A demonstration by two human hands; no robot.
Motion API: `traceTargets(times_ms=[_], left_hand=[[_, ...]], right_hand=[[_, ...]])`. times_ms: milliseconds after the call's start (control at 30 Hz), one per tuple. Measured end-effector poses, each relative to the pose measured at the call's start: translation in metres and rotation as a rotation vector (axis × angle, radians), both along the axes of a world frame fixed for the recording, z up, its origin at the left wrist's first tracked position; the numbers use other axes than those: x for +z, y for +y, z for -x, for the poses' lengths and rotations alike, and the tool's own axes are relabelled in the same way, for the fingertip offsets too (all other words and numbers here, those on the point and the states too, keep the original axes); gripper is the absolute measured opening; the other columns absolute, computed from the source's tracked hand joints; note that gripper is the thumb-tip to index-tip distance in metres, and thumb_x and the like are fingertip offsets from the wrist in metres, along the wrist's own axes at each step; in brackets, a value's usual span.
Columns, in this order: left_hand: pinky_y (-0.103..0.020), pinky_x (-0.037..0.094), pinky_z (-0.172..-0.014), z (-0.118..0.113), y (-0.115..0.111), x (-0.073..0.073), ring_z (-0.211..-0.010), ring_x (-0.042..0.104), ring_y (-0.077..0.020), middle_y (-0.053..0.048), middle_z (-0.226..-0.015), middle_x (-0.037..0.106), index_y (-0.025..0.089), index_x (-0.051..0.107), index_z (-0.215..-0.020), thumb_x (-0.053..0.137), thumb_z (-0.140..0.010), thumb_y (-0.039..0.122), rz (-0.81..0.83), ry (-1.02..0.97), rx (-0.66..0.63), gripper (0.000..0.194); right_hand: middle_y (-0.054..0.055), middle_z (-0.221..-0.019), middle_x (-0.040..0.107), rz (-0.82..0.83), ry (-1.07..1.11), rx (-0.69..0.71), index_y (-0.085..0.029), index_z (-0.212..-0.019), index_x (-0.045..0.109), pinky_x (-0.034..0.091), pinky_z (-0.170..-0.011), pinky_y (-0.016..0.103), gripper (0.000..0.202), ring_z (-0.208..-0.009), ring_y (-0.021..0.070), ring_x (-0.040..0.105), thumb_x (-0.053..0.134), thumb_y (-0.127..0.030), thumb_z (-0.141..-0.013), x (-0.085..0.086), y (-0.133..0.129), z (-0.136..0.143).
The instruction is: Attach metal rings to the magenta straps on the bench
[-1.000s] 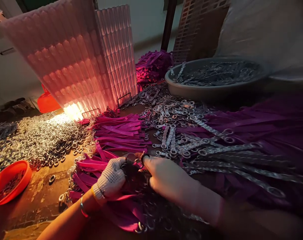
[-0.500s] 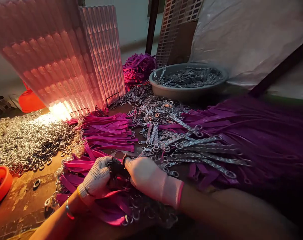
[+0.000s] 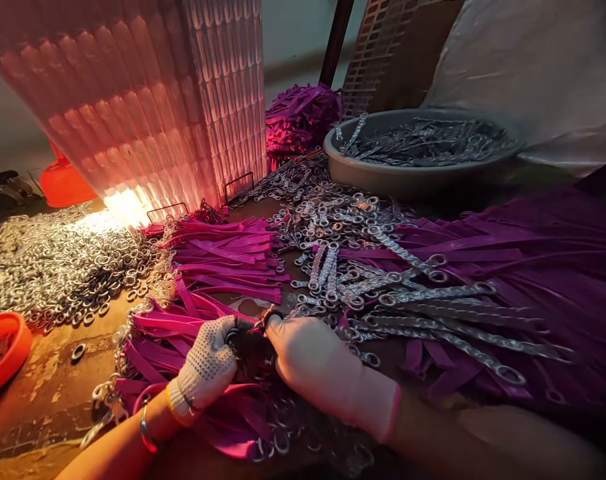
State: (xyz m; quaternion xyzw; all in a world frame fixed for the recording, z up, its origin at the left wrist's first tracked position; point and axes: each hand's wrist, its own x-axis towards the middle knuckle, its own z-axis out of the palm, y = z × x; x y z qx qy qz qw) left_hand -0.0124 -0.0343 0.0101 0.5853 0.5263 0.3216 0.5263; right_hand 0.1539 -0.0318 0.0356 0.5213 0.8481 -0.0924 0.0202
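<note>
Both my hands wear white knit gloves and meet over a heap of purple straps. My left hand (image 3: 210, 363), in a glove with dark dots, is closed at the side of a dark bundle (image 3: 253, 353), its fingertips partly hidden. My right hand (image 3: 313, 360) pinches a small dark ring (image 3: 271, 316) between thumb and fingers, at the top of that bundle. What the bundle is made of is too dark to make out. Purple straps (image 3: 177, 327) with metal rings at their ends lie under and beyond my hands.
Metal chain-like strips (image 3: 437, 293) lie to the right, beside more purple straps (image 3: 557, 247). A grey basin (image 3: 407, 177) holds more strips. Loose metal rings (image 3: 67, 267) are heaped at left, near an orange bowl (image 3: 20, 357). Ribbed clear trays (image 3: 133, 100) stand behind a bright light.
The view has shifted, so the basin and strips sit farther right and look larger. My hands stay together at the dark bundle, and a reddish bit now shows at the ring.
</note>
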Motion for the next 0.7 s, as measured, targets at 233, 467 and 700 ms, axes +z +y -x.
traceTargets(times_ms=[233,467,700], left_hand=[[-0.019,0.043,-0.053,0.004,0.004,0.005,-0.056,0.051,-0.0101,-0.001,-0.062,0.059,0.013,0.064,-0.071,0.056,-0.073,0.015,0.135,-0.147,-0.092,0.008],[-0.018,0.041,-0.049,0.012,0.007,0.021,-0.055,0.054,-0.0105,-0.005,-0.071,0.067,0.013,0.073,-0.09,0.066,-0.07,0.014,0.162,-0.172,0.03,0.021],[-0.011,0.021,-0.031,-0.008,0.012,0.023,-0.036,0.035,-0.0025,0.001,-0.061,0.054,0.014,0.063,-0.092,0.063,-0.077,0.02,0.455,-0.525,0.286,0.016]], right_hand=[[0.012,-0.074,0.068,-0.021,-0.057,0.192,-0.012,-0.1,0.06,0.032,-0.05,0.03,0.021,-0.068,0.0251,0.068,0.046,-0.01,-0.084,0.006,-0.005,0.001],[0.01,-0.091,0.069,0.081,-0.015,0.033,-0.017,-0.09,0.066,0.042,-0.065,0.029,0.015,-0.083,0.0226,0.065,0.054,-0.024,-0.084,0.024,-0.003,-0.026],[0.02,-0.103,0.065,-0.319,-0.267,-0.712,-0.009,-0.103,0.067,0.044,-0.071,0.032,0.027,-0.095,0.0279,0.063,0.048,-0.015,-0.085,0.004,0.1,-0.142]])
